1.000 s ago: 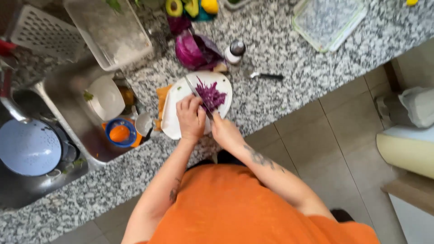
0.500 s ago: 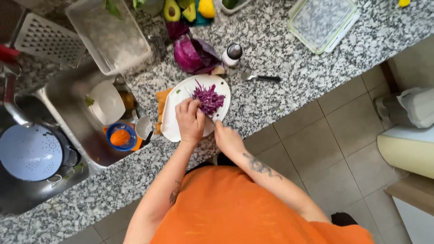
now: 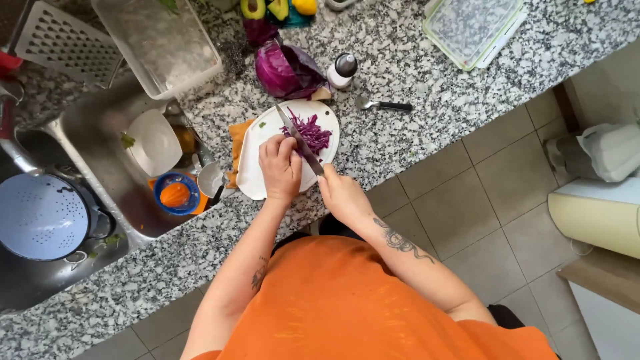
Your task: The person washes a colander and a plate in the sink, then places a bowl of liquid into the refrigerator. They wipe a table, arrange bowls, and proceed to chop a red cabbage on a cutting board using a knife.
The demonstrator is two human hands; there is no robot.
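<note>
At the middle of the frame, the right hand point(image 3: 343, 197) is gripping the handle of a knife point(image 3: 299, 138), its blade slanting up and to the left across a white cutting board point(image 3: 250, 175). The left hand point(image 3: 280, 167) is pressing down on the board with fingers curled under, probably to keep the fingertips clear of the edge; whatever it is pinning is hidden beneath it. A heap of shredded red cabbage point(image 3: 311, 132) is piling up on the far side of the blade, likely where each cut is falling away. An orange cloth point(image 3: 237, 139) is peeking out from under the board's left edge, perhaps to stop it from sliding. Above the board, the uncut cabbage piece point(image 3: 283, 70) is waiting beside a small bottle point(image 3: 343, 69), within easy reach. A speckled granite counter point(image 3: 413, 73) is carrying everything; a steel sink point(image 3: 87, 127) at left is holding a white bowl point(image 3: 155, 141), and grey floor tiles point(image 3: 480, 200) are filling the lower right.
</note>
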